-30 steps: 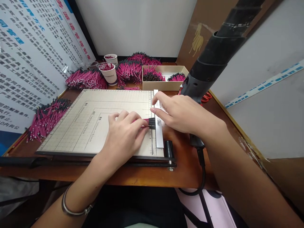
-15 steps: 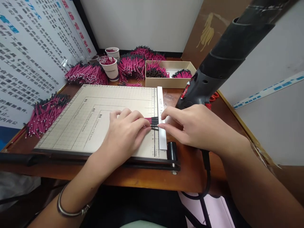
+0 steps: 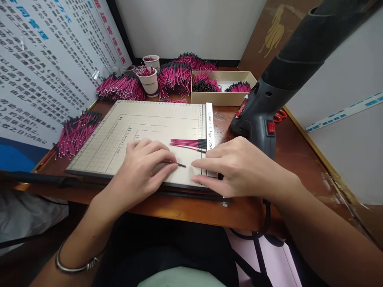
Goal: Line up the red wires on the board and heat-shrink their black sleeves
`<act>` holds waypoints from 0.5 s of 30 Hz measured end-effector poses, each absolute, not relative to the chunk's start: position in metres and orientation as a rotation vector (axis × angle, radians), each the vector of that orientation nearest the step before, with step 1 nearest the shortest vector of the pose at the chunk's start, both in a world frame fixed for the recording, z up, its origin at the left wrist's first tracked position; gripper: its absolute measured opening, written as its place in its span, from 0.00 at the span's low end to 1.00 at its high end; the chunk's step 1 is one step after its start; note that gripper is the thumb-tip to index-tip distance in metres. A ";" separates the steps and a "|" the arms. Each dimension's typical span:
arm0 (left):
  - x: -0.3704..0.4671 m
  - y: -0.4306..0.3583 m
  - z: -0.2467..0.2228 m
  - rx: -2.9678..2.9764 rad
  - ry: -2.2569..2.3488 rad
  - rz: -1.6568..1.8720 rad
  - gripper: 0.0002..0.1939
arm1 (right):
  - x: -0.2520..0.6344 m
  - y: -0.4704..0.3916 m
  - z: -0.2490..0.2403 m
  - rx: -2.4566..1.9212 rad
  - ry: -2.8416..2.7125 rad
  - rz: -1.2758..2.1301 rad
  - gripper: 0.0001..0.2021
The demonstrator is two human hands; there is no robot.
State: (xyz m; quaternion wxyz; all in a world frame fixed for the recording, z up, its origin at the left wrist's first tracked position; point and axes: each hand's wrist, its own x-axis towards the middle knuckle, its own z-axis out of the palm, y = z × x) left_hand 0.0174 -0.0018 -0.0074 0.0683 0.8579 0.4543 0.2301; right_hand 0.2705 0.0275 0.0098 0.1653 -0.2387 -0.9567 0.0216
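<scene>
My left hand (image 3: 148, 163) rests over the board of a paper cutter (image 3: 161, 123), thumb and index finger pinched. A thin wire's black end (image 3: 182, 165) sticks out to the right from that pinch; the rest of the wire is hidden by the fingers. My right hand (image 3: 236, 169) is just right of it, thumb and index finger apart with no object between them. Above the hands, a row of pink wires (image 3: 187, 142) with black sleeves lies side by side, sleeve ends against the cutter's white edge strip (image 3: 210, 123). One wire lies a little askew below the row.
Behind the cutter are heaps of pink wires (image 3: 175, 77), two paper cups (image 3: 149, 84) with wires and a cream box (image 3: 223, 98). Another wire pile (image 3: 77, 133) sits left. On the right, a dark heat gun (image 3: 260, 115) with a red switch stands close to my right hand.
Both hands have come down and nearer to me, away from the wire row, which now shows fully. The left has moved left with a wire; the right thumb and index finger have spread.
</scene>
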 end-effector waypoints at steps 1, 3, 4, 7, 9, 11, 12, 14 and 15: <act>0.018 -0.002 -0.008 2.558 1.358 0.698 0.10 | 0.269 0.028 0.008 -0.712 -2.706 0.076 0.14; 0.017 0.000 -0.009 2.522 1.340 0.705 0.09 | 0.264 0.028 0.003 -0.768 -2.675 0.121 0.12; 0.016 0.000 -0.008 2.509 1.336 0.702 0.08 | 0.262 0.028 0.001 -0.783 -2.665 0.144 0.12; 0.008 0.002 -0.006 2.452 1.321 0.663 0.07 | 0.257 0.027 -0.004 -0.783 -2.621 0.181 0.12; 0.003 0.002 -0.004 2.401 1.306 0.615 0.08 | 0.254 0.025 -0.006 -0.787 -2.595 0.174 0.12; 0.001 0.001 -0.003 2.368 1.293 0.596 0.08 | 0.252 0.024 -0.008 -0.801 -2.589 0.159 0.11; 0.001 0.001 -0.002 2.359 1.291 0.597 0.08 | 0.251 0.024 -0.008 -0.814 -2.590 0.156 0.11; 0.003 0.001 -0.002 2.345 1.288 0.608 0.09 | 0.251 0.024 -0.008 -0.829 -2.594 0.160 0.12; 0.004 0.002 -0.002 2.340 1.290 0.613 0.10 | 0.251 0.024 -0.008 -0.833 -2.596 0.163 0.12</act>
